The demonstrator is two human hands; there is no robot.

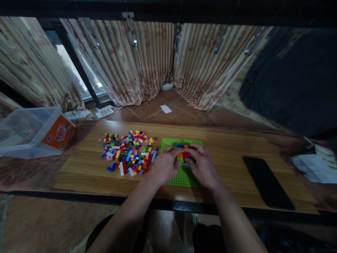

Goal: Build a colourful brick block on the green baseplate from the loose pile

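Near the middle of the wooden tabletop (229, 151), our left hand (165, 165) and right hand (204, 165) bend over a green studded baseplate (181, 179). Our fingertips meet around coloured bricks (185, 154) there; we cannot tell which hand grips them. Left of the baseplate, we see a loose brick pile (129, 151) spreading toward the far edge. A black phone (267, 182) lies slanted by the near right corner. Past the left edge stands 1 clear box (28, 144); striped curtains (155, 59) hang beyond the far edge.
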